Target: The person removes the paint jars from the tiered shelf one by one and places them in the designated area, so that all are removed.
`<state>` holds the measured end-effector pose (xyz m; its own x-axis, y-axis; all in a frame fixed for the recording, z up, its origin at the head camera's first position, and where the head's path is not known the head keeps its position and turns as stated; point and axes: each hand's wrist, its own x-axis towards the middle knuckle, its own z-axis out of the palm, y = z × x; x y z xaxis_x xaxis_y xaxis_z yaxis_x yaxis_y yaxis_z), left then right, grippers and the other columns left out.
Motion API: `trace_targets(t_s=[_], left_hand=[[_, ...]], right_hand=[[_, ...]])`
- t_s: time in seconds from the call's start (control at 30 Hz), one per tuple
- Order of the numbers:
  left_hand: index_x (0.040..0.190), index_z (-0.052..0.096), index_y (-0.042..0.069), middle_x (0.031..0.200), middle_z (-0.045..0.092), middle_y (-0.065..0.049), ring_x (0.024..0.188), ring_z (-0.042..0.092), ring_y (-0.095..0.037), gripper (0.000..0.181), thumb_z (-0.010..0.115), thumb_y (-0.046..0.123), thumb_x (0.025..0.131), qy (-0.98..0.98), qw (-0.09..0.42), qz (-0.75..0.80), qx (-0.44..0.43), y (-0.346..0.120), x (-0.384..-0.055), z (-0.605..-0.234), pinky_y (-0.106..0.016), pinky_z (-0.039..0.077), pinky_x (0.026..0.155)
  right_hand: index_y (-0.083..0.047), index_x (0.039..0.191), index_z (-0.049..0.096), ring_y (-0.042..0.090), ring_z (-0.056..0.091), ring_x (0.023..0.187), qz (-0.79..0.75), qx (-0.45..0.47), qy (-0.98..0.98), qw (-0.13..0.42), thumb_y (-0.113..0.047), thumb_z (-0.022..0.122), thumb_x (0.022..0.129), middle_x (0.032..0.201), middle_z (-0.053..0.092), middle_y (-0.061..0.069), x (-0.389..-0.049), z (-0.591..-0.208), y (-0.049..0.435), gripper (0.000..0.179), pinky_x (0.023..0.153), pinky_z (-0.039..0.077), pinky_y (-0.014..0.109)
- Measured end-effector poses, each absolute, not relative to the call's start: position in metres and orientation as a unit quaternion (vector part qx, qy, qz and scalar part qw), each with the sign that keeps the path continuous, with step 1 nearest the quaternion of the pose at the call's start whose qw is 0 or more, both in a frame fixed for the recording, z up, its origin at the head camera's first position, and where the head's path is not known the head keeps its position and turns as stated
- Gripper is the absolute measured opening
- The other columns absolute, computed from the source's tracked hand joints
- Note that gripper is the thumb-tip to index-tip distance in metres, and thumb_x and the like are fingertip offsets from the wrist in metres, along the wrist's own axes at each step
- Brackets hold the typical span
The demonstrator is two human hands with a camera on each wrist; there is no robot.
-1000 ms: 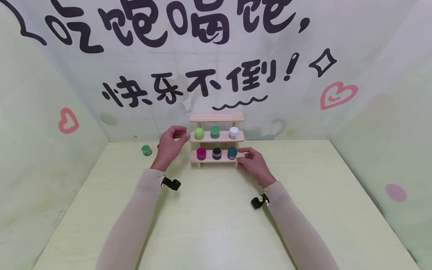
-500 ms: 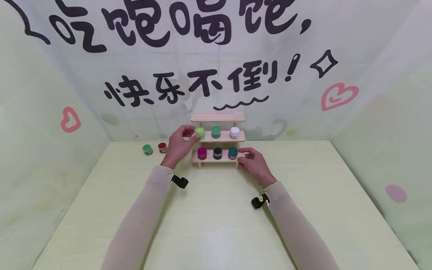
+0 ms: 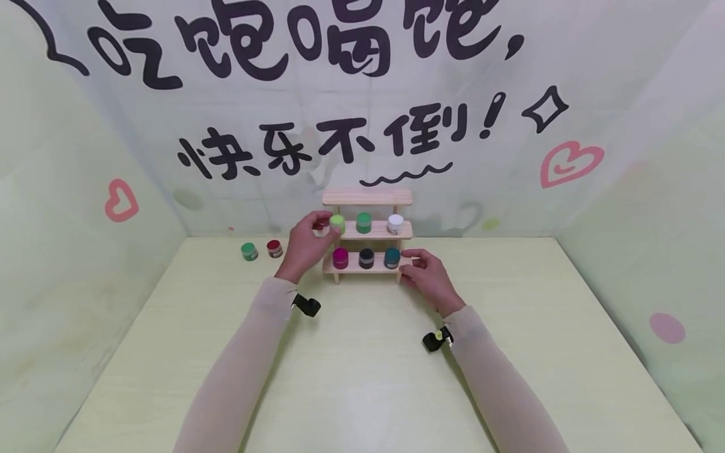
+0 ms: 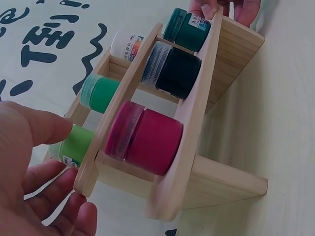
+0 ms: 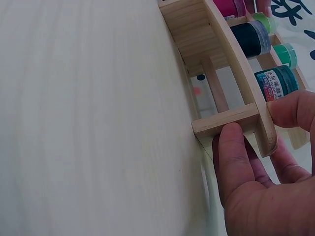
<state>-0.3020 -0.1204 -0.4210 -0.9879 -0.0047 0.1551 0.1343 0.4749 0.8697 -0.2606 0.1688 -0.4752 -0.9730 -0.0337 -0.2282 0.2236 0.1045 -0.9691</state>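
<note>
A three-tier wooden display rack (image 3: 368,229) stands against the back wall. My left hand (image 3: 306,245) pinches the light green paint jar (image 4: 76,145) at the left end of the middle tier, thumb on one side and fingers on the other. Beside it on that tier are a green jar (image 3: 364,223) and a white jar (image 3: 395,224). The bottom tier bears a magenta jar (image 4: 145,137), a black jar (image 3: 366,258) and a teal jar (image 5: 275,83). My right hand (image 3: 430,277) grips the bottom tier's right end, thumb close to the teal jar and fingers against the rack's leg.
On the table (image 3: 362,365) left of the rack are another green jar (image 3: 249,251) and a dark red jar (image 3: 274,248). A printed backdrop (image 3: 272,207) with large writing rises right behind the rack. The top tier (image 3: 368,197) bears no jar.
My left hand has moved right from beside the rack to the light green jar and now pinches it. The dark red jar has come into view behind it. My right hand keeps its grip.
</note>
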Motion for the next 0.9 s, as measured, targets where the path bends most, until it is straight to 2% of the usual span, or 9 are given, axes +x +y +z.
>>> trace_targets(t_s=[0.27,0.57,0.9], left_hand=[[0.145,0.062,0.014,0.131,0.068,-0.007,0.118,0.058,-0.027,0.054,0.077,0.031,0.097,-0.872,0.072,-0.483,-0.041,-0.118,-0.302,-0.423,-0.044,0.051,0.097],[0.143,0.063,0.015,0.132,0.066,-0.008,0.128,0.059,-0.032,0.05,0.076,0.033,0.098,-0.861,0.057,-0.504,-0.032,-0.126,-0.299,-0.422,-0.048,0.052,0.103],[0.145,0.061,0.015,0.132,0.067,-0.008,0.126,0.061,-0.029,0.054,0.076,0.035,0.098,-0.855,0.044,-0.516,-0.033,-0.137,-0.293,-0.421,-0.05,0.053,0.107]], right_hand=[[-0.008,0.141,0.06,0.018,0.052,0.099,-0.679,0.065,0.725,0.098,-0.009,0.066,0.101,0.111,0.041,0.005,-0.258,-0.475,0.166,0.041,0.094,0.062,0.03],[-0.009,0.142,0.06,0.018,0.052,0.099,-0.679,0.065,0.724,0.1,-0.011,0.067,0.101,0.111,0.042,0.004,-0.259,-0.474,0.166,0.041,0.096,0.061,0.031],[-0.008,0.142,0.06,0.017,0.052,0.1,-0.683,0.069,0.721,0.1,-0.01,0.067,0.101,0.111,0.041,0.004,-0.259,-0.476,0.167,0.041,0.099,0.06,0.033]])
